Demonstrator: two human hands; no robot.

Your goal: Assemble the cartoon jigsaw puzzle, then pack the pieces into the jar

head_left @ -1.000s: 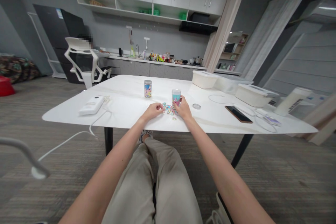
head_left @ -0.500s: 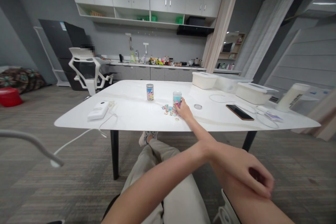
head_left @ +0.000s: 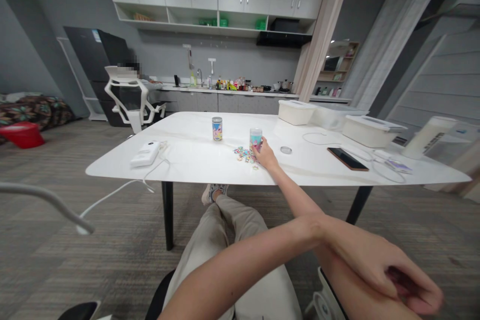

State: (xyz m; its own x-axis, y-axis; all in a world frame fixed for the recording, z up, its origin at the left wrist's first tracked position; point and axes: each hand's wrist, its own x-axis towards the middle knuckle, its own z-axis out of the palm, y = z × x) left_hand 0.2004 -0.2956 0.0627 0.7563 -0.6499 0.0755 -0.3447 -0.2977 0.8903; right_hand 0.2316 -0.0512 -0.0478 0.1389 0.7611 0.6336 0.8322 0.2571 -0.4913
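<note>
My right hand (head_left: 266,153) is wrapped around the lower right side of a clear jar (head_left: 256,136) with a turquoise and pink label. The jar stands upright with its lid off. Beside and in front of it lies a small heap of colourful little pieces (head_left: 245,155), too small to name exactly. A second jar (head_left: 217,129), with a grey lid and a cartoon label, stands to the left. To the right of my right hand a round lid (head_left: 286,150) lies flat. My left hand (head_left: 397,270) crosses over my right arm, its fingers loosely curled with nothing visible inside.
White lidded boxes (head_left: 296,112) stand at the table's right back. A phone (head_left: 347,158), cables and a tilted white bottle (head_left: 429,137) are on the right. A white device (head_left: 145,154) with a cord sits left. Someone sits on a chair (head_left: 127,97) by the counter.
The view has shifted slightly, so the table things appear a little further right. My left hand has slid right and down along my right arm. My right hand stays on the jar.
</note>
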